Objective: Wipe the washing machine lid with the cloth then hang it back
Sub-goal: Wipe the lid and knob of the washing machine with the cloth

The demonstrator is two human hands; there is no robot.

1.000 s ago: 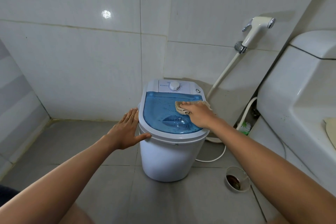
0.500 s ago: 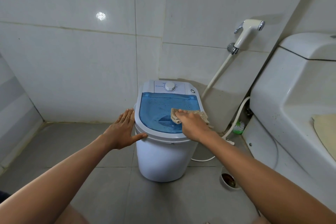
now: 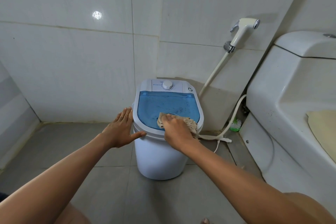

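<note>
A small white washing machine (image 3: 160, 158) stands on the grey floor against the tiled wall. Its blue see-through lid (image 3: 167, 104) has water droplets on it, and a white dial sits behind the lid. My right hand (image 3: 176, 131) presses a beige cloth (image 3: 190, 122) onto the lid's near right part, fingers closed over the cloth. My left hand (image 3: 121, 129) lies flat and spread against the machine's left rim, thumb along the front edge.
A white toilet (image 3: 294, 107) fills the right side. A bidet sprayer (image 3: 242, 32) hangs on the wall with its hose (image 3: 214, 72) running down. A second hose and cable (image 3: 227, 129) lie on the floor right of the machine, beside a green brush (image 3: 236, 124).
My right hand has dragged the cloth from the lid's far right part toward its near edge. My left hand stays on the machine's left rim. The camera has shifted slightly.
</note>
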